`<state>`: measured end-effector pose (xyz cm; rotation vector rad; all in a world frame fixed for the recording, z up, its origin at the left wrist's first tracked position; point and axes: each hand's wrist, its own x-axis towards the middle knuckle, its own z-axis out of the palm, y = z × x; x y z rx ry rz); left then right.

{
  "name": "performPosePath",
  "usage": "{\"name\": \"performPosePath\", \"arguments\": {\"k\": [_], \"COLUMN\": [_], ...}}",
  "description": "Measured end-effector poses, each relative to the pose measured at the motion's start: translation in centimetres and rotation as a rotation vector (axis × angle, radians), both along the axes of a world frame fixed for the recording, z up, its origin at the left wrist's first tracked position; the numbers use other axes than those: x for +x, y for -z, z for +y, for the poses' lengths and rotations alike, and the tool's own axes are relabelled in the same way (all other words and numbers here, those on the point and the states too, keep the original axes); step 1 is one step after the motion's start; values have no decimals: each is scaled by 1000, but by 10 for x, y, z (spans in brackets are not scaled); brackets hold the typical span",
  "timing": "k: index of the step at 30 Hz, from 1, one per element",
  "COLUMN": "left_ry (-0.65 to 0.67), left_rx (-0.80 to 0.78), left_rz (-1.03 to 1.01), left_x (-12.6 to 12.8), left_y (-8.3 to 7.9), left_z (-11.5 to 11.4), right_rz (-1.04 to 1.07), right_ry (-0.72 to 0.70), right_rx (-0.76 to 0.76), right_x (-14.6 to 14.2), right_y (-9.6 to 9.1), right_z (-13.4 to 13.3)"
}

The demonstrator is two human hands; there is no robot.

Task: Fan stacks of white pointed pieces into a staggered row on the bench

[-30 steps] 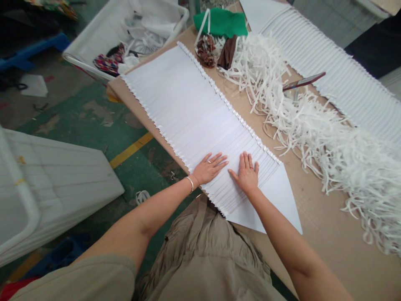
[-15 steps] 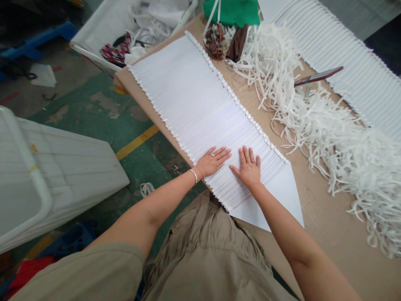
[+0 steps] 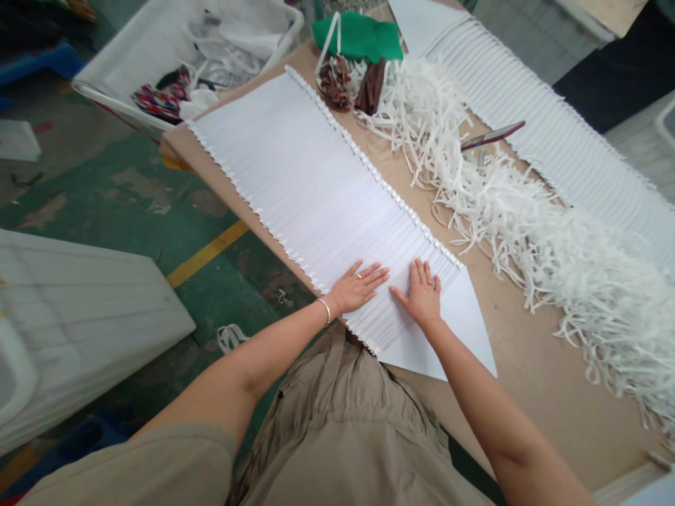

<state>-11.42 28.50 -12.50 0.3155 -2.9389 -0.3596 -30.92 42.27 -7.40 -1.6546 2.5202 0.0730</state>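
Worn green painted floor with a yellow stripe.

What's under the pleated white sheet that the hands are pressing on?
The sheet lies on a tan tabletop, visible along its edges. The tabletop directly beneath is covered, as is the sheet under the left hand and right hand.

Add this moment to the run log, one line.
left hand: flat on pleated white sheet | right hand: flat on same sheet | neither gripping
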Motion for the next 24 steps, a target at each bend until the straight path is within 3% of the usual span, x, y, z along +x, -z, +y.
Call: {"name": "performPosePath", "arguments": {"k": [16, 24], "left_ry": [25, 15], "left_rx": [-21, -23], "left_rz": [-1, 20], "left_x": [-2, -1], "left_y": [5, 4], "left_z": [-1, 1], "right_rz": [-23, 14], "right_ry": [37, -17], "right_rx": [1, 18], "right_x": [1, 6], "right_y": [3, 6], "right_z": [-17, 1]}}
